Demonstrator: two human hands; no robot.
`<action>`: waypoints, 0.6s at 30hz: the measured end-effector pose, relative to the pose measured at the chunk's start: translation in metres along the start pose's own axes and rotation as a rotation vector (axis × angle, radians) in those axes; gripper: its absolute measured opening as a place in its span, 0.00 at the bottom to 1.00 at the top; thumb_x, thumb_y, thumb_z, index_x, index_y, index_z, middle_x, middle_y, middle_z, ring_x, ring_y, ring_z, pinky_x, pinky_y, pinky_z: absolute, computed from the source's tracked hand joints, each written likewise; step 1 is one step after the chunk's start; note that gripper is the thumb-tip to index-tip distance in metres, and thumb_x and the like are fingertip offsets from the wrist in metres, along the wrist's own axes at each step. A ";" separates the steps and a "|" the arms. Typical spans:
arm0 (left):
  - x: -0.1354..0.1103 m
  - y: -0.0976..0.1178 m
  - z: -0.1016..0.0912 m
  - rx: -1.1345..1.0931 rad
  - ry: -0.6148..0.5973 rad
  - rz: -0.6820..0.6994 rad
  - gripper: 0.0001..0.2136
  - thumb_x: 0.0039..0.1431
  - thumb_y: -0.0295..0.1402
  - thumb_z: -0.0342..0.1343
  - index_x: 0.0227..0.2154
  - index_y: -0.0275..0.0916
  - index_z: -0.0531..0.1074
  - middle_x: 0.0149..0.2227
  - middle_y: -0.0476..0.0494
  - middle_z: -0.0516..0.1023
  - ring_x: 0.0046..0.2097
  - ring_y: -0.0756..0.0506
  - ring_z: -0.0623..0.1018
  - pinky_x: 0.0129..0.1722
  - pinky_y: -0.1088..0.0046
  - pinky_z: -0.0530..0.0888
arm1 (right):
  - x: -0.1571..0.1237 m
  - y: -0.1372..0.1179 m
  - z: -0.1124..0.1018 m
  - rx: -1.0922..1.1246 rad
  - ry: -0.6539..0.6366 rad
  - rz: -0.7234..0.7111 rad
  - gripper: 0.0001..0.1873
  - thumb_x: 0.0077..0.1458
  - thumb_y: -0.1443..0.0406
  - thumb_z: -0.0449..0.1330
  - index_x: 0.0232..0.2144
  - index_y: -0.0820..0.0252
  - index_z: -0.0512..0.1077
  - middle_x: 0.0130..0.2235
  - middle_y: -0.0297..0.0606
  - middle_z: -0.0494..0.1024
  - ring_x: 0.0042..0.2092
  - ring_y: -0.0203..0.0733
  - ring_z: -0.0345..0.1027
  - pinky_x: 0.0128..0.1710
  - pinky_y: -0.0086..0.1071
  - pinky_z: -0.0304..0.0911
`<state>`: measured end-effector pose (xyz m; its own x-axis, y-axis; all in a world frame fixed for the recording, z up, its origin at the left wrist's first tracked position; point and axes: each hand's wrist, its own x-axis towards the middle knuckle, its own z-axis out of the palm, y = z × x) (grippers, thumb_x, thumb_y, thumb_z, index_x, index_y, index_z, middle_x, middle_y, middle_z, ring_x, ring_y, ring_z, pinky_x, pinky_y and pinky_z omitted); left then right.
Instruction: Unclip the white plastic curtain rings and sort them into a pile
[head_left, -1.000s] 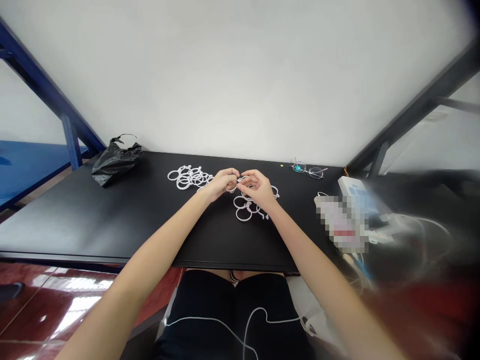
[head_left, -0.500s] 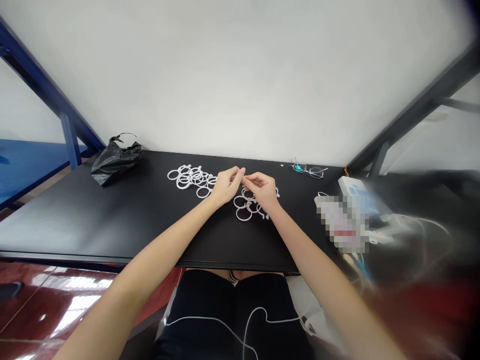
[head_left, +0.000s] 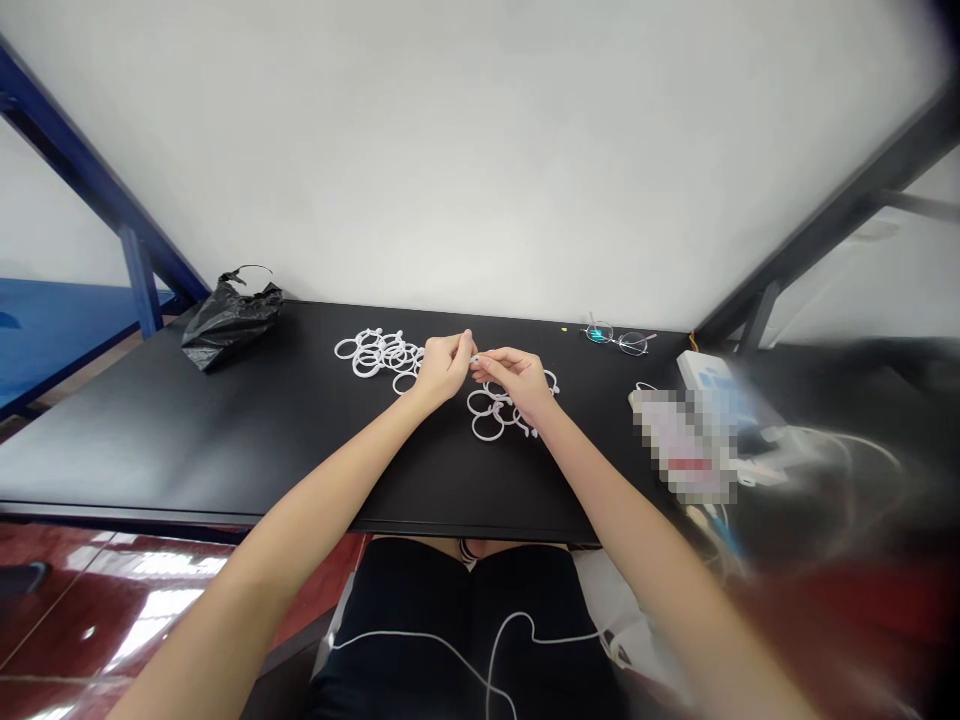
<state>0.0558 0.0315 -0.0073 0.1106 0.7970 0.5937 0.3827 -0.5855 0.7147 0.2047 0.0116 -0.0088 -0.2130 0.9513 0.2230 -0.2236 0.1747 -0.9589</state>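
Note:
My left hand [head_left: 444, 366] and my right hand [head_left: 520, 379] meet above the black table, both with fingers pinched. Between their fingertips shows a small bit of a white plastic ring [head_left: 475, 360]; the fingers hide most of it. To the left of my left hand lies a pile of white plastic rings [head_left: 367, 358] with small tabs, overlapping one another. Beneath my right hand is a second group of white rings [head_left: 487, 427], some looking open at a joint and partly covered by the hand.
A crumpled black plastic bag [head_left: 232, 322] sits at the back left of the black table [head_left: 187, 440]. Eyeglasses [head_left: 616, 338] lie near the wall. To the right are a white box [head_left: 712, 385], a blurred-out phone-like object [head_left: 686, 445] and cables. A white cable [head_left: 420, 637] crosses my lap.
Both hands have shifted slightly left and turned a little, and a white bit now shows between the fingertips. The ring piles look the same.

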 end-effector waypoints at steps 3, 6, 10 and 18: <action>0.000 0.001 0.000 0.004 -0.004 0.014 0.23 0.68 0.39 0.40 0.18 0.37 0.66 0.17 0.49 0.66 0.21 0.51 0.65 0.27 0.72 0.62 | -0.001 0.000 0.002 -0.001 0.004 0.008 0.16 0.43 0.53 0.71 0.30 0.58 0.79 0.32 0.37 0.83 0.32 0.40 0.77 0.41 0.38 0.74; 0.003 0.000 -0.002 0.076 -0.034 0.014 0.23 0.68 0.40 0.40 0.20 0.37 0.66 0.18 0.49 0.66 0.22 0.51 0.65 0.27 0.72 0.61 | 0.001 0.000 0.000 -0.020 0.045 0.022 0.18 0.43 0.53 0.71 0.32 0.58 0.79 0.33 0.38 0.83 0.33 0.40 0.77 0.39 0.37 0.74; 0.008 -0.014 -0.008 0.267 -0.090 -0.106 0.23 0.66 0.49 0.43 0.21 0.39 0.66 0.21 0.49 0.70 0.25 0.49 0.68 0.28 0.72 0.61 | 0.008 0.002 -0.015 -0.068 0.238 0.066 0.17 0.44 0.54 0.70 0.33 0.58 0.78 0.34 0.39 0.82 0.33 0.39 0.76 0.34 0.33 0.73; 0.010 -0.048 -0.019 0.681 -0.168 -0.152 0.14 0.62 0.40 0.52 0.23 0.40 0.70 0.30 0.41 0.77 0.35 0.41 0.74 0.28 0.70 0.62 | 0.015 0.011 -0.041 -0.635 0.265 -0.119 0.13 0.47 0.69 0.60 0.38 0.59 0.74 0.40 0.39 0.80 0.40 0.43 0.74 0.42 0.39 0.70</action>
<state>0.0208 0.0646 -0.0287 0.1296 0.9064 0.4020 0.8864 -0.2876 0.3627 0.2376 0.0386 -0.0233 0.0354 0.9325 0.3595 0.3852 0.3192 -0.8659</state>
